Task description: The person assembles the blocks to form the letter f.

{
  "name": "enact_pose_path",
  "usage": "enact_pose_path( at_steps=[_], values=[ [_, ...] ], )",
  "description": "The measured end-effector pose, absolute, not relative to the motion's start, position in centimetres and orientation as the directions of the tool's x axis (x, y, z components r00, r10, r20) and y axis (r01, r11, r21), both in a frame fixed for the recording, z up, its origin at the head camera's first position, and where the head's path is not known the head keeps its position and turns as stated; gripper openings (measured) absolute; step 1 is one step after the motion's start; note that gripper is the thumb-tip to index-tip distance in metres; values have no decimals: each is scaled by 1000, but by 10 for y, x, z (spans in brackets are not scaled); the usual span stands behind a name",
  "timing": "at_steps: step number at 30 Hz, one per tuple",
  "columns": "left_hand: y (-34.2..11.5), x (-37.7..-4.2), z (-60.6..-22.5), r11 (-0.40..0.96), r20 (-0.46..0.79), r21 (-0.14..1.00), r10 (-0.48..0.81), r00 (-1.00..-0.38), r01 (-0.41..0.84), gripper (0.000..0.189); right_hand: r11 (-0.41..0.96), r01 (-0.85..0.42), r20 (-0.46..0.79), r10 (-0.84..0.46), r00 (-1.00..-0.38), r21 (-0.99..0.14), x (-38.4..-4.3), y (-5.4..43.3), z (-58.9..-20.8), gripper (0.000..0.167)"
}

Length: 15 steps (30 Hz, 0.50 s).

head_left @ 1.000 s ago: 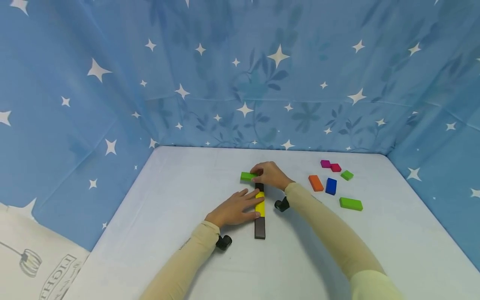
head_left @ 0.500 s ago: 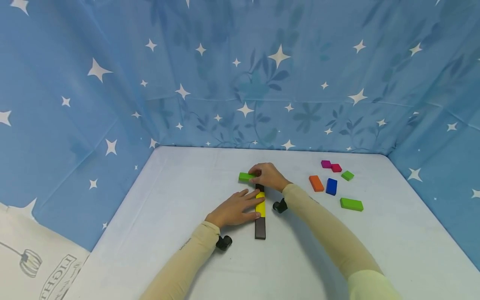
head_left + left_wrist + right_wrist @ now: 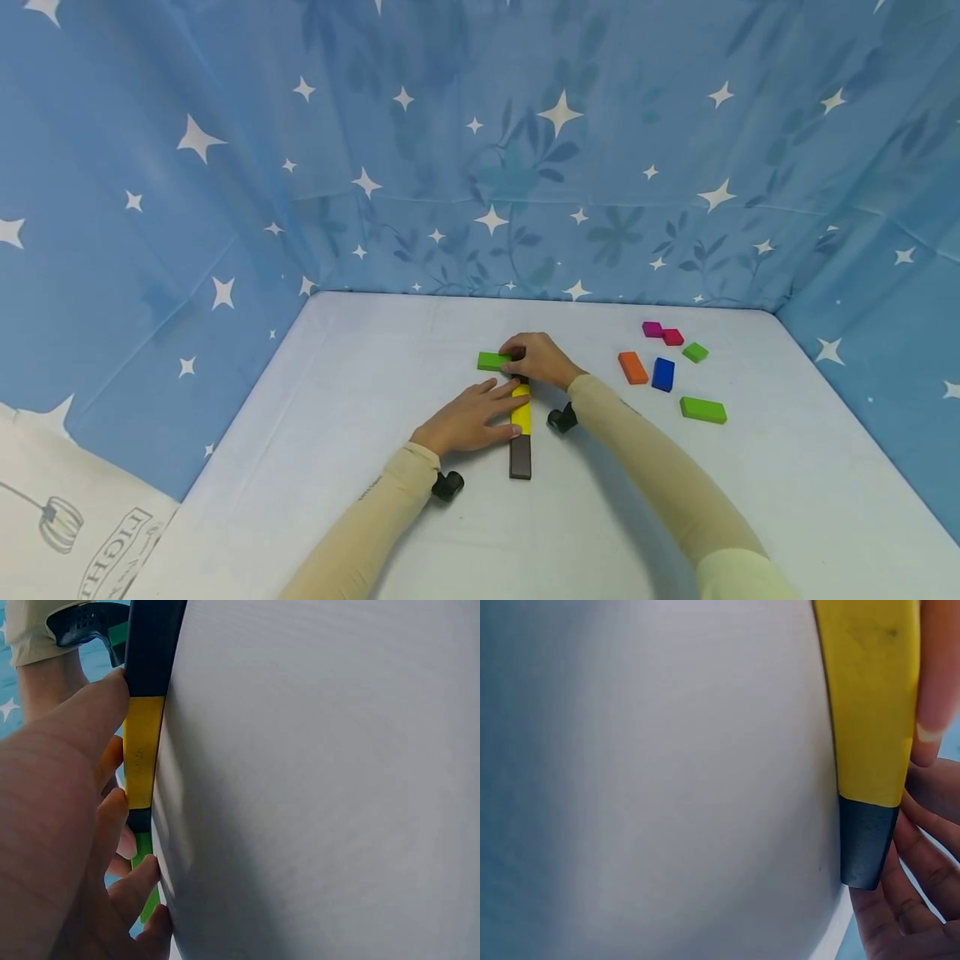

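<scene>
A yellow block (image 3: 520,414) lies end to end between a dark block (image 3: 520,457) nearer me and another dark block (image 3: 521,380) at its far end. My left hand (image 3: 472,417) rests beside this row, fingers spread and fairly straight, fingertips on the yellow block. At the far end my right hand (image 3: 542,358) pinches a green block (image 3: 492,362) that lies crosswise and sticks out to the left. Its right end is hidden by the fingers. In the left wrist view the green block (image 3: 141,852) shows just past the small dark piece (image 3: 139,820).
To the right lie an orange block (image 3: 632,367), a blue block (image 3: 663,374) and a long green block (image 3: 702,409). Behind them are small purple (image 3: 652,329), red (image 3: 672,337) and green (image 3: 695,352) blocks. A blue starry curtain (image 3: 450,167) borders the white table (image 3: 360,358).
My right hand has drawn the green block slightly left and then toward me, closer to the far end of the row. The left hand has stayed put.
</scene>
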State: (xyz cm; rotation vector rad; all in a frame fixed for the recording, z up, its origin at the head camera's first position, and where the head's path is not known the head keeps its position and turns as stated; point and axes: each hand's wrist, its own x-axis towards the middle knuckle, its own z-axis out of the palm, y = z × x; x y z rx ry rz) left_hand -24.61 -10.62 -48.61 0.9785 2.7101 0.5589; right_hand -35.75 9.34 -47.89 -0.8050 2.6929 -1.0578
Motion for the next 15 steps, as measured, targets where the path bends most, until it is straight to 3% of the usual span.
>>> enact_pose_path(
  at_steps=[15],
  values=[
    [-106, -247, -487, 713, -70, 416, 644, -761, 565, 60, 594, -425, 74, -523, -849, -683, -352, 99, -476, 27]
  ],
)
